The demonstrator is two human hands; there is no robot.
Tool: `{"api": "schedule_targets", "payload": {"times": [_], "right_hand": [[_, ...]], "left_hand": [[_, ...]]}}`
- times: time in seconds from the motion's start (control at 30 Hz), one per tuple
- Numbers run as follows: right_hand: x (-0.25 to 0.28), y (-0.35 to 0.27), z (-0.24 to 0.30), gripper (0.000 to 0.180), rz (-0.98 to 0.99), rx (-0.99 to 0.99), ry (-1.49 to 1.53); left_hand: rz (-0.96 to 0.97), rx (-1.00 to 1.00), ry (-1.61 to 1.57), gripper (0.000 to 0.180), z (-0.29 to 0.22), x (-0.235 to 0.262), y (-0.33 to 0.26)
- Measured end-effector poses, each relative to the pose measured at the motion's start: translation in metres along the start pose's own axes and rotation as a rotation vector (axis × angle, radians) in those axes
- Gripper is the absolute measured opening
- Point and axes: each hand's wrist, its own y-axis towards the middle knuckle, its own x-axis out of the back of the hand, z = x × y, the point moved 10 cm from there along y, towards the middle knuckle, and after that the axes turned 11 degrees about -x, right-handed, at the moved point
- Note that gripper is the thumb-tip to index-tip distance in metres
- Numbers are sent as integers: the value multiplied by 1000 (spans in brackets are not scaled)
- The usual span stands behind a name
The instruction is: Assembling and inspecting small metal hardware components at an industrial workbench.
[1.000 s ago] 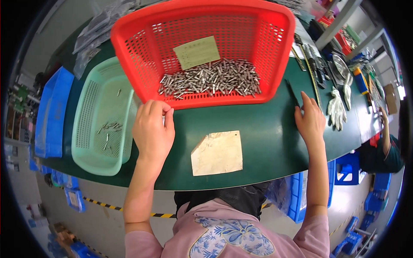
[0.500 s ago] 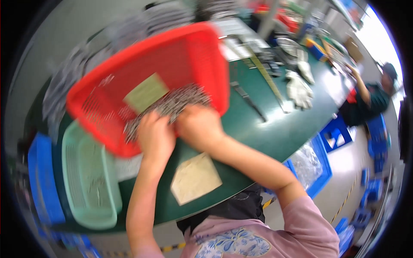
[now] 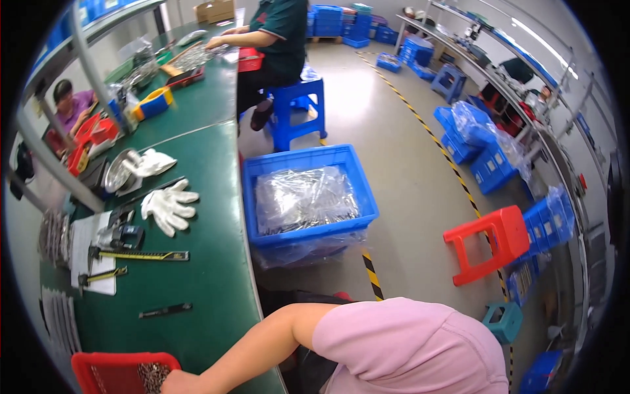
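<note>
My right hand (image 3: 180, 383) reaches into a red plastic basket (image 3: 125, 356) at the lower left, on the green table. It rests against a heap of small metal parts (image 3: 152, 376) inside. Its fingers are mostly hidden by the parts and the lower edge, so whether it grips any cannot be told. The basket's near part is cut off. My left hand is out of view. Beyond the basket lies a slim dark tool (image 3: 165, 310), and past it two black-and-yellow calipers, the longer caliper (image 3: 147, 255) farther away.
White gloves (image 3: 169, 207) lie farther up the table (image 3: 213, 197). Right of the table edge stands a blue crate (image 3: 367, 213) of bagged metal parts. A co-worker (image 3: 279, 33) sits at the far end, another person (image 3: 79, 108) across. A red stool (image 3: 508, 236) stands right.
The view has swung to the right, so the basket now sits at the lower left. My left hand, the green basket and the cream piece have left the view.
</note>
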Motion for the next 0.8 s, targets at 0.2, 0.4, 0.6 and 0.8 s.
{"api": "schedule_targets", "payload": {"times": [0.2,0.4,0.6,0.8], "right_hand": [[3,-2,1,25,-72,-75,346],[-13,-11,11,25,57,-15,461],[-19,-24,22,25,98,150,489],[-23,-40,47,24,115,415,387]], "left_hand": [[101,151,-182,35,2,-3,-14],[20,380,-553,49,10,-8,-41],[17,482,-760,45,5,-21,-56],[-253,737,-836,40,50,2,-86]]}}
